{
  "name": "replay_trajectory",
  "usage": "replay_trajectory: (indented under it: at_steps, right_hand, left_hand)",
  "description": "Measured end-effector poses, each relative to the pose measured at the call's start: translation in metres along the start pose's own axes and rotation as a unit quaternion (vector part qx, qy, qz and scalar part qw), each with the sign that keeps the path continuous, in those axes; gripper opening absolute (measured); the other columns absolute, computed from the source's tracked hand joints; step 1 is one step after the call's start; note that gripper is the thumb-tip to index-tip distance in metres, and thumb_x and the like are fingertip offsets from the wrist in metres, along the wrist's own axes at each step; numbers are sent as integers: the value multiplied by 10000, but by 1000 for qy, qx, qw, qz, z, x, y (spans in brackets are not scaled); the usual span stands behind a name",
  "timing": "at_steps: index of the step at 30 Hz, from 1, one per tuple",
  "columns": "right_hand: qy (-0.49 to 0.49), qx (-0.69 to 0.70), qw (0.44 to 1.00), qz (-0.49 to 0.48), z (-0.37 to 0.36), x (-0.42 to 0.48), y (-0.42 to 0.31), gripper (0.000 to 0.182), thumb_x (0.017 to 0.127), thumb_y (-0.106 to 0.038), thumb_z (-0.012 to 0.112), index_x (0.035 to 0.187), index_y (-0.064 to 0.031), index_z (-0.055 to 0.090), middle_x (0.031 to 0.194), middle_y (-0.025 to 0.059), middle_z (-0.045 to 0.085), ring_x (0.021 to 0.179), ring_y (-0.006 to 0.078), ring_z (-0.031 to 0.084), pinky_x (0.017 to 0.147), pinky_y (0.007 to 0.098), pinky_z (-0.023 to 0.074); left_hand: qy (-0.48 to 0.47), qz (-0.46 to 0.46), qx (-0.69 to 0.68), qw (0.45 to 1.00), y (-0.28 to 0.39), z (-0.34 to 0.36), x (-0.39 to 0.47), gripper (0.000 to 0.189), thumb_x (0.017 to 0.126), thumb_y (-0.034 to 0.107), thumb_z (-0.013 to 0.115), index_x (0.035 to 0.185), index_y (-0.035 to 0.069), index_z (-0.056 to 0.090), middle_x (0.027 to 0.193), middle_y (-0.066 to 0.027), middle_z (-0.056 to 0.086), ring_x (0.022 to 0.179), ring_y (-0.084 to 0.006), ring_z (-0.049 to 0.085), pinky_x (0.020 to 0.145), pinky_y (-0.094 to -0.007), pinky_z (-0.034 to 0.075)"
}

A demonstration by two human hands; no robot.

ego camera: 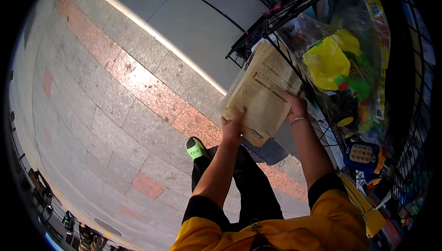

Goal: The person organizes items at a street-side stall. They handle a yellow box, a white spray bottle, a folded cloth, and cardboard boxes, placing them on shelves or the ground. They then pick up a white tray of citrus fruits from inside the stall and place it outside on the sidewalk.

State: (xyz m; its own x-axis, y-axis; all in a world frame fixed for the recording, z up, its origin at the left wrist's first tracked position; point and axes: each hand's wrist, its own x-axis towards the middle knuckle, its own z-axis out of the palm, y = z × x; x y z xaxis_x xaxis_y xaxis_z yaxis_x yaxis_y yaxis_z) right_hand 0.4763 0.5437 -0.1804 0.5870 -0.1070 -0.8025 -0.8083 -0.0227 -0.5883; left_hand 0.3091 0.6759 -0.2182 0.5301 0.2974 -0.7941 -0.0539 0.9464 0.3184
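A stack of yellowed printed paper sheets [264, 85], dense with writing, is held between my two hands in front of the wire rack. My left hand [233, 126] grips its lower left edge, with the thumb on top. On its right edge, my right hand [296, 106] closes with the thumb over the paper; a bracelet [298, 119] circles that wrist. The stack's far end reaches under the bars of the black wire basket [290, 61]. What lies beneath the sheets is hidden.
Bagged plastic toys [328, 64] in yellow and green fill the basket on the right. A blue toy phone [361, 156] sits near its lower edge. Grey and red paving [138, 119] spreads left, bordered by a step [193, 62]. Parked vehicles [79, 230] stand at the lower left.
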Motion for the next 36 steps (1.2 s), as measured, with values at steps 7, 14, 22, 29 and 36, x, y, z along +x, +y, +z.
replay_trajectory:
  at_steps: [7,14,22,29,36]
  right_hand:
    - [-50,110,992,-30,-37,65,-21,434,797,-125,614,1197,-34,473,1173,100,520,1046,241,516,863,383,429]
    - [-188,247,950,3,-46,69,6,434,831,-144,576,1237,-67,441,1217,77,496,1104,237,481,904,385,408]
    - [-159,397,904,-24,0,104,-5,383,837,-173,563,1201,-88,475,1179,83,518,1085,212,495,897,349,415]
    - [-40,333,940,-69,15,133,-23,368,840,-199,561,1181,-83,485,1158,82,524,1069,196,500,881,341,420]
    - [54,124,989,-59,-16,119,-23,357,843,-225,560,1162,-79,495,1136,81,530,1053,180,504,865,333,425]
  left_hand:
    - [-2,76,-19,997,7,37,25,427,830,87,597,1183,56,358,1066,-91,522,980,-186,515,852,-316,438]
    - [-63,74,21,995,11,101,78,390,845,90,569,1173,67,359,1091,-83,508,987,-173,497,857,-320,429]
    - [-22,48,212,976,22,78,51,744,839,188,599,1394,149,106,1333,-140,338,1126,-239,441,882,-378,404]
    - [138,-51,292,945,24,-150,-7,636,825,119,591,1342,112,221,1178,-139,497,934,-244,564,760,-351,467]
    - [258,-93,459,845,80,-326,-126,605,774,160,582,1285,0,301,1004,-115,573,722,-154,549,559,-274,434]
